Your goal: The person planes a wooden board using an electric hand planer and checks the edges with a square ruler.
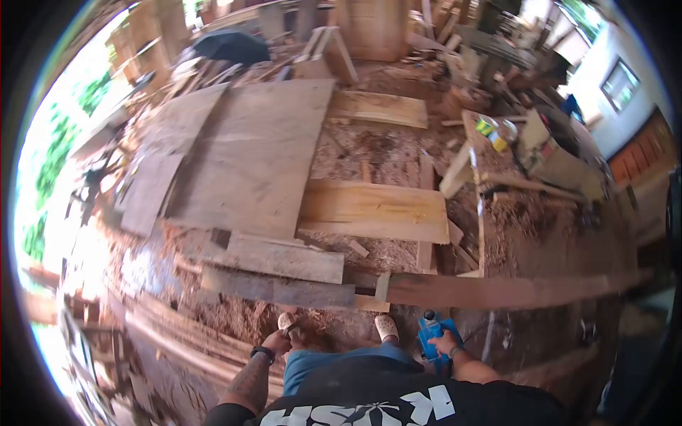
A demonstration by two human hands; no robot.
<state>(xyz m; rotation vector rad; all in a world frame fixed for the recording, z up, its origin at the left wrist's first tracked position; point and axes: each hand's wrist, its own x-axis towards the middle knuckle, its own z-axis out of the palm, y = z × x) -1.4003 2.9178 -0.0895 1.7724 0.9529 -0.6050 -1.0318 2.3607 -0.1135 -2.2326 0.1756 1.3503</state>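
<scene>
My right hand is closed round the handle of a blue power planer, held low beside my right leg. A dark knob shows at its front end. My left hand, with a dark watch on the wrist, hangs by my left thigh. Its fingers look curled; a small shape at their tips is too blurred to name. In front of my light clogs lie a long brown board and a greyish board.
A large plywood sheet and a pale plank lie ahead over shavings. Long timbers are at my left. A workbench at the right bears cans. A dark umbrella stands open farther back.
</scene>
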